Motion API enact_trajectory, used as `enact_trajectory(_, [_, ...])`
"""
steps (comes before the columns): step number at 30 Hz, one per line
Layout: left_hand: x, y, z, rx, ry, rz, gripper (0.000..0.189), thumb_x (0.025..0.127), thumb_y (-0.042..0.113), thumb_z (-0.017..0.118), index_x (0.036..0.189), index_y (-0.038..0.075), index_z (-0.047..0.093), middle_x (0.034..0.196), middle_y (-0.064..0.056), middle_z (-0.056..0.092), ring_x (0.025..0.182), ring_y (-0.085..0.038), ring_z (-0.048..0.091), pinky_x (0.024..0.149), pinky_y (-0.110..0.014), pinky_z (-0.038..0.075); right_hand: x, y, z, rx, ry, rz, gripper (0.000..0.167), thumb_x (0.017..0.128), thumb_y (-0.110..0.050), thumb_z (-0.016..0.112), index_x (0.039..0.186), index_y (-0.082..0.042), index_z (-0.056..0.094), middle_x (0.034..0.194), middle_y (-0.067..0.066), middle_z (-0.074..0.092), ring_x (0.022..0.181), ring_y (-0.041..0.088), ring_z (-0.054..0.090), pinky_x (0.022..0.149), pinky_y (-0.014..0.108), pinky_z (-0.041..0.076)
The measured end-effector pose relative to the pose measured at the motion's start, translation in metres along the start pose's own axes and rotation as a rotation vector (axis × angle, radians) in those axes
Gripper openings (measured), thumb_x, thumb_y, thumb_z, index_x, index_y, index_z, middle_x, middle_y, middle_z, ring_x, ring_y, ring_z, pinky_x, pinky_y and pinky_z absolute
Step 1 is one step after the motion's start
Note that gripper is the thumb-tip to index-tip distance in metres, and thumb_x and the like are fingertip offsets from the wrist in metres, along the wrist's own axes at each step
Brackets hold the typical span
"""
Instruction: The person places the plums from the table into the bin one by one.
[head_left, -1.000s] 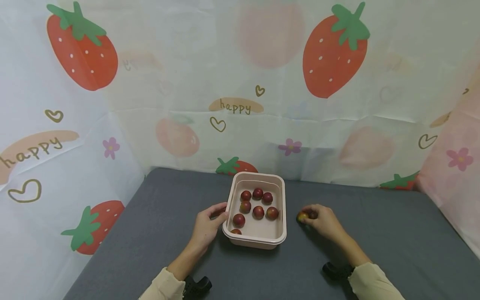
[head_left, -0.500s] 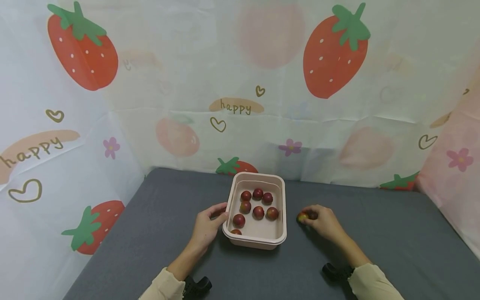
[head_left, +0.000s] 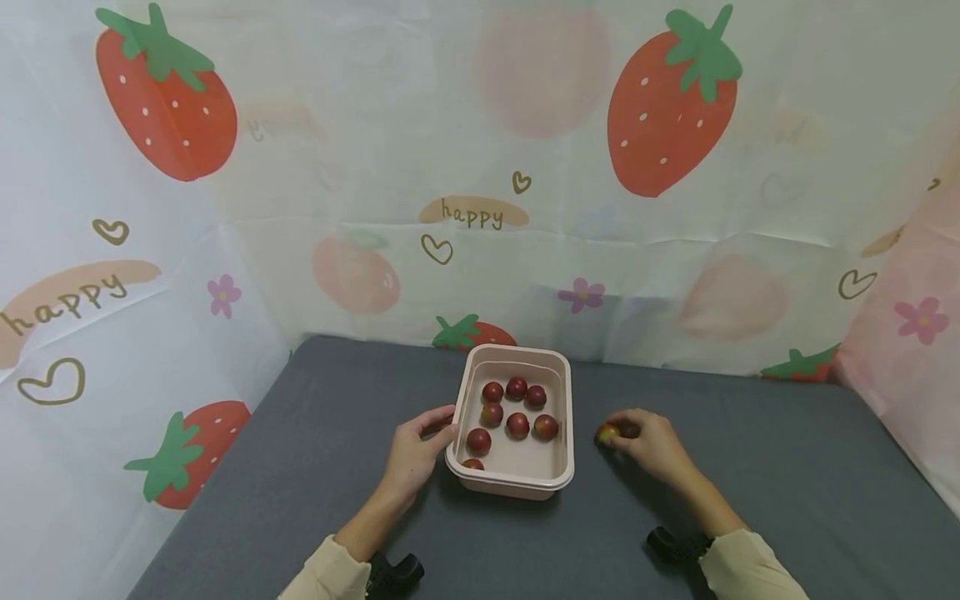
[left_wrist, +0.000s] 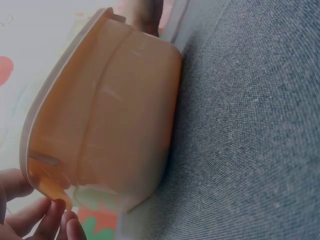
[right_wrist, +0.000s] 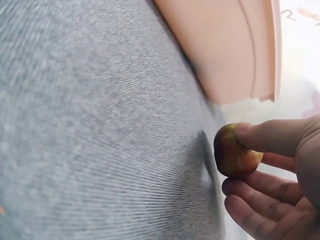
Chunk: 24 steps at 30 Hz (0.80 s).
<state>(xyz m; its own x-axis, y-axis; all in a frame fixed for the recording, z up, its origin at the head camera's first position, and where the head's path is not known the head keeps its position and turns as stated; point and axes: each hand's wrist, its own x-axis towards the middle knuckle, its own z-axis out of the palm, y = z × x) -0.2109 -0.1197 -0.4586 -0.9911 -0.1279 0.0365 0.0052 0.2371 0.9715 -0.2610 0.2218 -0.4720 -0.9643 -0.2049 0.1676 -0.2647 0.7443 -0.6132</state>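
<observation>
A pale pink plastic box stands on the cloth with several dark red plums spread over its bottom. At the box's left side, my left hand grips the rim; in the left wrist view its thumb and fingers close about the edge near a corner. To the right of the box, my right hand pinches a red and yellow-green plum. Close up in the right wrist view, that plum sits between the thumb and fingers, with its shadow on the cloth beside it.
Dark grey cloth covers the table. Behind it hangs a white curtain printed with strawberries, hearts and flowers. Black wrist camera mounts sit under both forearms, near the cream sleeves.
</observation>
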Motion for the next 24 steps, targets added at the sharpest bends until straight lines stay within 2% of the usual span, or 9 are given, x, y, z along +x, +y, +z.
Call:
enact_trajectory(7, [0.0, 0.001, 0.0, 0.0, -0.005, 0.003, 0.033, 0.092, 0.012, 0.064, 0.124, 0.005, 0.065, 0.117, -0.013, 0.067, 0.114, -0.025, 0.058, 0.094, -0.039, 0.046, -0.001, -0.005, -0.006, 0.033, 0.003, 0.008, 0.028, 0.081, -0.012, 0.077, 0.105, 0.0, 0.071, 0.101, 0.018, 0.071, 0.087, 0.026, 0.068, 0.07, 0.032, 0.052])
enact_trajectory(11, [-0.001, -0.001, 0.0, -0.002, -0.007, 0.014, 0.033, 0.092, 0.012, 0.065, 0.124, 0.005, 0.065, 0.117, -0.014, 0.067, 0.114, -0.025, 0.058, 0.09, -0.034, 0.048, -0.002, -0.009, -0.009, 0.062, 0.002, 0.015, 0.029, 0.081, -0.011, 0.077, 0.107, 0.001, 0.07, 0.103, 0.019, 0.07, 0.089, 0.027, 0.069, 0.069, 0.029, 0.052])
enact_trajectory(14, [-0.001, -0.001, 0.0, 0.004, -0.006, 0.015, 0.033, 0.092, 0.013, 0.065, 0.124, 0.005, 0.065, 0.117, -0.014, 0.067, 0.113, -0.025, 0.058, 0.088, -0.031, 0.048, -0.002, -0.01, -0.011, 0.077, 0.009, 0.009, 0.029, 0.081, -0.011, 0.077, 0.107, 0.001, 0.069, 0.105, 0.02, 0.07, 0.091, 0.029, 0.069, 0.07, 0.03, 0.054])
enact_trajectory(24, [0.001, 0.0, 0.002, 0.001, 0.013, 0.001, 0.033, 0.09, 0.011, 0.066, 0.123, 0.004, 0.066, 0.116, -0.013, 0.069, 0.111, -0.024, 0.059, 0.09, -0.032, 0.045, -0.005, -0.018, -0.02, 0.098, 0.032, -0.022, 0.029, 0.083, -0.013, 0.076, 0.109, -0.001, 0.07, 0.105, 0.019, 0.069, 0.09, 0.029, 0.069, 0.071, 0.032, 0.054])
